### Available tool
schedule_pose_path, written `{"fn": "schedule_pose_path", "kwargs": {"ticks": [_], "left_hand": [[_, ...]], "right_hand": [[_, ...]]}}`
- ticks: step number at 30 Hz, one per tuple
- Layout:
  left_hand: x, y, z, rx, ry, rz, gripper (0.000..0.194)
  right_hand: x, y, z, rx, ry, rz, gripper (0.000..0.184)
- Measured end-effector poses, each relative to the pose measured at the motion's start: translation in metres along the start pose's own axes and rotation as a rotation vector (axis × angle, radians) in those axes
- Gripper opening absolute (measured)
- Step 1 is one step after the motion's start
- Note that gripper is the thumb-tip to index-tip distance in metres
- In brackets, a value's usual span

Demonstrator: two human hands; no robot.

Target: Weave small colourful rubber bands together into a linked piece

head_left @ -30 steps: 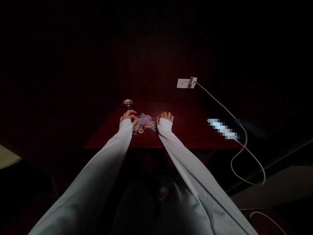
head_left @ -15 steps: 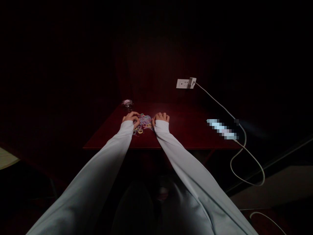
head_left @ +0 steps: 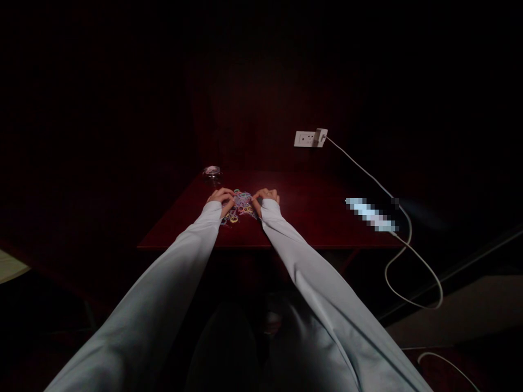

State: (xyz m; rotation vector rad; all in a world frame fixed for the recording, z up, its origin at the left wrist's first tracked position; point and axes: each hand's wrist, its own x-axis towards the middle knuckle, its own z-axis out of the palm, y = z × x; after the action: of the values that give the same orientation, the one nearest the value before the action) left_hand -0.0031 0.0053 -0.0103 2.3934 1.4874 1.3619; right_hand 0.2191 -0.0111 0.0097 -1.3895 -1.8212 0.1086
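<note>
Coloured rubber bands heaped between both hands' fingers

small colourful rubber bands, heaped (loose pile), on table

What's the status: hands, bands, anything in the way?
Left hand and right hand curled at either side of the rubber band pile. Grip unclear, too dark. Small jar behind; nothing between hands.

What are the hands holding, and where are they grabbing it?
It cannot be told. Both the left hand and right hand rest curled on the pile of colourful little bands; any grip is too small to see.
</note>
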Motion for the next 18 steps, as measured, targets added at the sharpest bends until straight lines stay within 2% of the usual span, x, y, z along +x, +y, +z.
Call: {"fn": "schedule_pose_path", "kwargs": {"ticks": [3,9,13,18], "left_hand": [[0.001,-0.004,0.005,0.002,0.067,-0.042,0.022],[0.002,-0.005,0.010,-0.002,0.079,-0.052,0.022],[0.001,0.001,0.005,0.001,0.077,-0.071,0.023],[-0.003,0.007,-0.004,-0.046,0.026,-0.004,0.025]], "right_hand": [[-0.001,0.005,-0.014,-0.027,0.040,0.188,0.022],[-0.002,0.012,-0.041,-0.169,0.079,0.428,0.027],[0.000,0.016,-0.045,-0.234,0.073,0.488,0.031],[0.001,0.019,-0.044,-0.261,0.064,0.482,0.033]]}}
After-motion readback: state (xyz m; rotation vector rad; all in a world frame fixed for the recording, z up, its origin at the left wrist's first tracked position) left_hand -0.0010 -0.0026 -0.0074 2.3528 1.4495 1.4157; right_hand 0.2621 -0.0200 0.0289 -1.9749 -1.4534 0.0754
